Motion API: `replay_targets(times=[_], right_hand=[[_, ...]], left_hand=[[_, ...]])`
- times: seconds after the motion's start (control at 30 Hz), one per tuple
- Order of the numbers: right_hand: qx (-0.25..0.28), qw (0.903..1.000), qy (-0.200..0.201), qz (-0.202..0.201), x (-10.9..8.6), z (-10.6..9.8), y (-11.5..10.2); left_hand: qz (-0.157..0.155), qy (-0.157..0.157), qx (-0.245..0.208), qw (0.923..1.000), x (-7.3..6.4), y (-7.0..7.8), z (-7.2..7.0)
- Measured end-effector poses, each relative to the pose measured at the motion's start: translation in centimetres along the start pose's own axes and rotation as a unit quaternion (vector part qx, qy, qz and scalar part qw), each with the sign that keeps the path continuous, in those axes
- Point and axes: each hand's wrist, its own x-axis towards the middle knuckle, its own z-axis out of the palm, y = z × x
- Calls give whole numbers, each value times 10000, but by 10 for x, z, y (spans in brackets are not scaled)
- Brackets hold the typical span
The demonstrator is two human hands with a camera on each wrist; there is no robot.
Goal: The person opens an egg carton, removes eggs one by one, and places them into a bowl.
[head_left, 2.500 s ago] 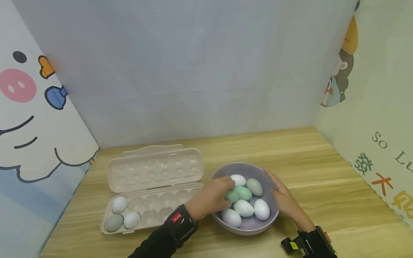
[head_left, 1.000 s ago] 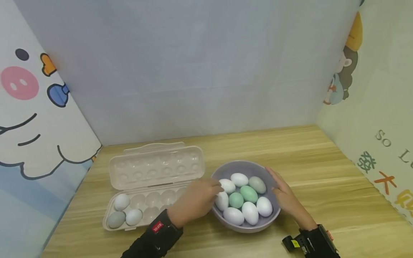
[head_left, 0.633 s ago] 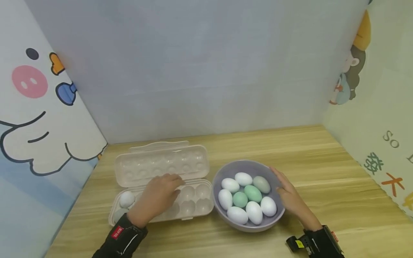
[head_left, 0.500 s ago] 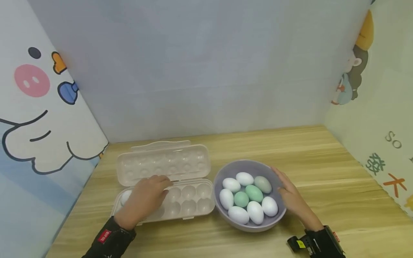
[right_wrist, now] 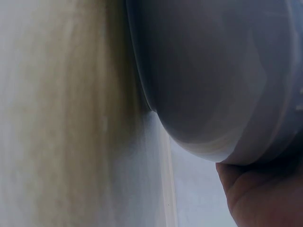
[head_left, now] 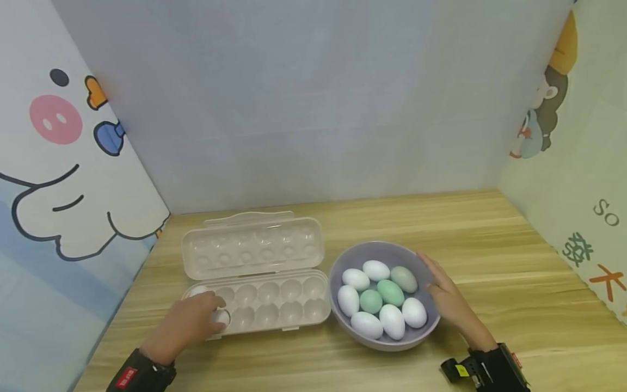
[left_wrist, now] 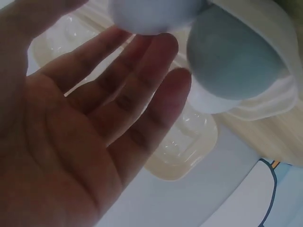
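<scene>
My left hand is at the left end of the open egg carton, thumb and fingers on either side of a white egg in the front row. In the left wrist view that white egg touches the fingertips, beside a grey-green egg that the hand hides from the head view. Another white egg shows in the back row. My right hand grips the right rim of the purple-grey bowl, which holds several white, green and grey eggs.
Carton and bowl stand side by side on the wooden table, almost touching. The carton's lid lies folded back behind its cups. A grey backdrop and printed side panels enclose the table.
My left hand has left the bowl, crossed over the carton leftwards and come to the white egg in the front row. My right hand has stayed at the bowl's rim.
</scene>
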Motion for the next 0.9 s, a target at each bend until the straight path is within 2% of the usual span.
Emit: replay_targets(times=[0.33, 0.53, 0.7, 0.83, 0.9], right_hand=[[117, 9999, 25, -24, 0, -1, 0], [99, 9999, 43, -3, 0, 1, 1], [148, 9999, 46, 19, 0, 2, 1], [181, 9998, 73, -63, 0, 2, 1], [182, 9997, 88, -121, 0, 1, 0]], left_hand=[[-302, -298, -186, 9989, 12, -2, 12], [-246, -233, -139, 9993, 11, -1, 10], [-30, 298, 19, 9995, 9, -5, 11], [289, 922, 125, 9952, 8, -8, 8], [400, 1138, 76, 9927, 9, -9, 4]])
